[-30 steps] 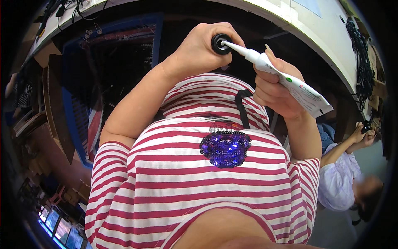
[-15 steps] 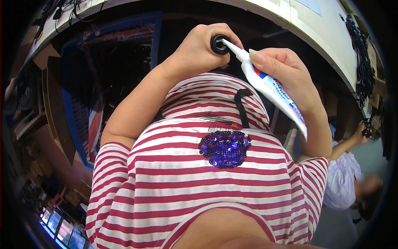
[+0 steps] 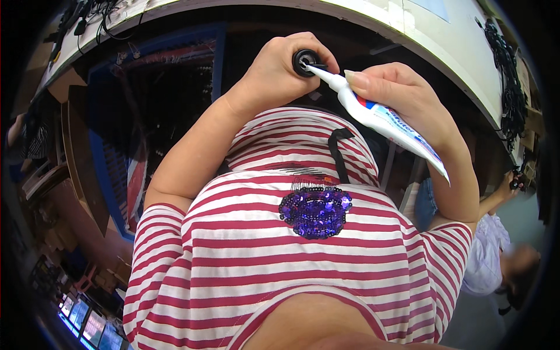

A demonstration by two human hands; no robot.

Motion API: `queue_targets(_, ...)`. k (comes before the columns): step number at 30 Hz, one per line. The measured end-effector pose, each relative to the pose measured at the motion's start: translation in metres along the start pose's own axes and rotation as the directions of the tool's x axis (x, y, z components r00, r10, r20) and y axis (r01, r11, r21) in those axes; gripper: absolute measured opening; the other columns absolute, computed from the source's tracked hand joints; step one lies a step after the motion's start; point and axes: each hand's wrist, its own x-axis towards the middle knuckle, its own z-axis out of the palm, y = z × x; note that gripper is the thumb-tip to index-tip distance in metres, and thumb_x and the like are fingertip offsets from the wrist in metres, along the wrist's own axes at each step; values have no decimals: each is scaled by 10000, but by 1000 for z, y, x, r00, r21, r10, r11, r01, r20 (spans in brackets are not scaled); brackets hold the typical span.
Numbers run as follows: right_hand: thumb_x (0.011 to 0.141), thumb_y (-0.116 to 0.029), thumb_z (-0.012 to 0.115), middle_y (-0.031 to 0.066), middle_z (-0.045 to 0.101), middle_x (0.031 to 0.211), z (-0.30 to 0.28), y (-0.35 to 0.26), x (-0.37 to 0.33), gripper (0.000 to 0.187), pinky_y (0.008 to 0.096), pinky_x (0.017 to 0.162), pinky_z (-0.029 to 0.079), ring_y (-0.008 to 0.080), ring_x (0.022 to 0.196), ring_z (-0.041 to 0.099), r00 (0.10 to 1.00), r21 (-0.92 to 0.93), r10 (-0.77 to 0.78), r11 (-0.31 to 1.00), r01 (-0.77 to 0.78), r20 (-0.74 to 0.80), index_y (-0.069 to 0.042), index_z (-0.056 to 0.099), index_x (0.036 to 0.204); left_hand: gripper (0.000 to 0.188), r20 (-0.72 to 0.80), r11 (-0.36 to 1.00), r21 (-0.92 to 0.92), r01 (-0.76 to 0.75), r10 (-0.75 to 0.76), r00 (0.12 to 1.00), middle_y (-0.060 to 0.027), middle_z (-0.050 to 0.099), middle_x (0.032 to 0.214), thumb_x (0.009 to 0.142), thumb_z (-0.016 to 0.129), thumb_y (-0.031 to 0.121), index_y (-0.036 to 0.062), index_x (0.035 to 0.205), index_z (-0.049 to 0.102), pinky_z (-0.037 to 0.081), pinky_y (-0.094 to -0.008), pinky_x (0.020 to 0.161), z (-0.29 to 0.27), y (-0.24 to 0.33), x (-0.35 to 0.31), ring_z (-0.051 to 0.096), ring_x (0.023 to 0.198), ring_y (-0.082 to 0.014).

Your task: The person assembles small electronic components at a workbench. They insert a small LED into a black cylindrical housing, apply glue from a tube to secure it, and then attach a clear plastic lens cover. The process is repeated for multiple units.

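My left hand (image 3: 279, 71) is closed around a black round part with a hollow end (image 3: 298, 62), whose opening faces me. The rest of that part is hidden in my fingers. A white squeeze tube (image 3: 373, 116) with blue and red print lies in the grip of my right hand (image 3: 408, 96), the thumb pressed near its neck. Its long tapered nozzle points left, and the tip sits at the opening of the black part. Whether anything comes out of the tip is too small to tell.
Beyond my hands runs the white table edge (image 3: 350, 13), with black cables (image 3: 108, 17) on its left. A blue plastic crate (image 3: 105, 169) holding dark items stands at the left. More black cables (image 3: 506, 87) hang at the right, near another person in a pale top (image 3: 487, 256).
The tube has tilted, its tail end swinging right and slightly up along with my right forearm. My left hand and the black part have shifted slightly left.
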Motion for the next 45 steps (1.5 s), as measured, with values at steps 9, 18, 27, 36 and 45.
queue_targets(9,909,-222,491,-24,432,517,-17,2,-3,266,196,366,196,30,390,309,996,255,-91,963,85,11,10,547,791,199,-5,997,-44,61,-62,998,-35,550,786,673,664,37,13,859,595,414,-233,691,-4,0,7,519,738,-123)
queue_targets(18,900,-298,506,-18,500,618,-103,-32,30,315,197,546,359,54,571,442,669,-510,-610,771,380,-424,-17,614,809,329,188,908,-386,162,-95,978,-37,395,937,724,566,86,58,1017,420,335,-205,715,-12,10,13,397,802,-91)
queue_targets(27,869,-363,514,92,629,744,-127,-45,66,344,323,686,458,232,714,589,643,-823,-595,560,-97,-482,-42,627,815,404,119,919,-388,75,-30,992,-22,449,889,810,609,79,28,1177,449,354,-195,672,-21,22,15,417,758,-74)
queue_targets(36,810,-210,606,130,597,831,-28,32,30,200,353,661,467,271,758,602,905,-659,-426,679,322,3,-39,583,909,544,-81,879,-472,62,-113,990,-33,538,894,743,682,0,20,1243,468,453,-201,721,-18,22,17,524,782,-89)
queue_targets(45,858,-100,505,85,623,874,-5,141,147,207,317,808,446,190,822,592,980,-118,-174,976,185,100,-18,541,1044,687,-108,830,-558,0,-72,992,-52,566,871,704,746,87,17,1299,410,413,-196,633,-13,38,24,500,725,-88)
